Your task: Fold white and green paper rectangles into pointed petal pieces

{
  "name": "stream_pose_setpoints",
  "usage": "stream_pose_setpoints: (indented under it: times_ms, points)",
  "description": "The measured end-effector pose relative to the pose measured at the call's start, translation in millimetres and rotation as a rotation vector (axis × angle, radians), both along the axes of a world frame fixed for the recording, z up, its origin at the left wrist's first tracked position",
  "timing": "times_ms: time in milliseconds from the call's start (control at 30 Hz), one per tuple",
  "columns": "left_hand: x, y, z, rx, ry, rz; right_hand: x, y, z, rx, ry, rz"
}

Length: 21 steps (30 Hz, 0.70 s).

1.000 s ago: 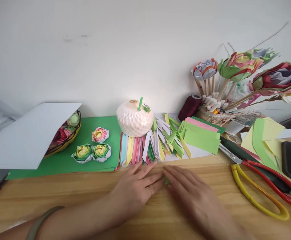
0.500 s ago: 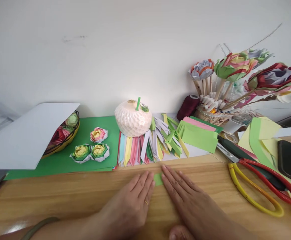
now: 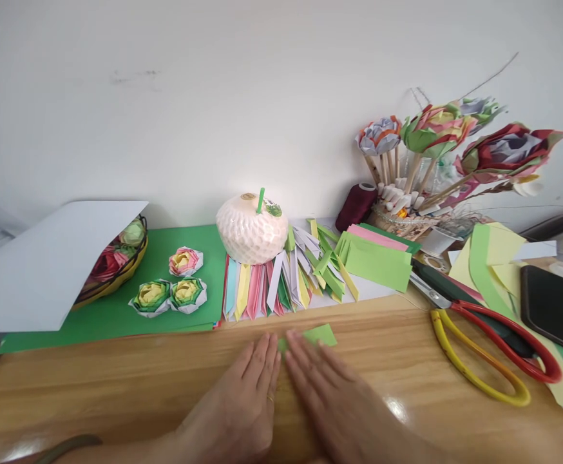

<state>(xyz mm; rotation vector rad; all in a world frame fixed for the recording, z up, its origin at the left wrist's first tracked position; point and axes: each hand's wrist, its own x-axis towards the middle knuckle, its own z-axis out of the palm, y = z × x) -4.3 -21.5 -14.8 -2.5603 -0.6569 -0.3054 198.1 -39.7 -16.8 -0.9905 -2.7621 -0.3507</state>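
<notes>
Your left hand (image 3: 245, 393) is open, fingers straight and close together, palm down at the table (image 3: 165, 380); its tips sit by the near-left end of the green paper strip (image 3: 327, 334). Can't tell if they touch it. Your right hand (image 3: 332, 393) is also open and flat, fingers laid over the strip, not gripping. The strip lies on the table in front of you, its right end showing past your fingers, its middle covered. Both thumbs are hard to make out. A ring (image 3: 270, 398) is on your left hand; the wristband (image 3: 71, 444) is cut off at the bottom.

Just beyond: a row of folded paper strips (image 3: 257, 290), behind it a pale scaly pot (image 3: 252, 235) with a green straw (image 3: 261, 200). Its round sticker (image 3: 248, 196) is too small to read.

To your left, three small paper flowers (image 3: 185, 261) on green sheets (image 3: 165, 235); a white sheet (image 3: 59, 264) partly hides the basket (image 3: 134, 270).

To your right, green cards (image 3: 375, 261), a maroon thread spool (image 3: 356, 206) and big paper flowers (image 3: 438, 129) on sticks. Nearer, scissors (image 3: 494, 328) with red and yellow handles; the dark phone (image 3: 556, 309) runs off the right edge, screen black.
</notes>
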Motion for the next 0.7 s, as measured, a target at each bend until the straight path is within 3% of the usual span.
stream_pose_setpoints:
  times_ms: [133, 333, 533, 700]
  points:
    - [0.3, -1.0, 1.0, 0.016, -0.011, -0.003, -7.0, -0.9, 7.1, -0.125, -0.037, 0.054]
    - [-3.9, -9.4, -0.4, 0.027, 0.033, 0.094, 19.4, 2.5, 12.6, -0.215, -0.028, 0.026]
    - [-11.5, -16.4, 6.1, -0.034, 0.177, 0.161, 45.6, 6.6, 13.7, -0.197, -0.031, 0.046]
    - [-14.3, -13.9, 5.9, -0.039, 0.147, 0.154, 62.1, 11.0, 5.8, -0.130, -0.060, 0.017]
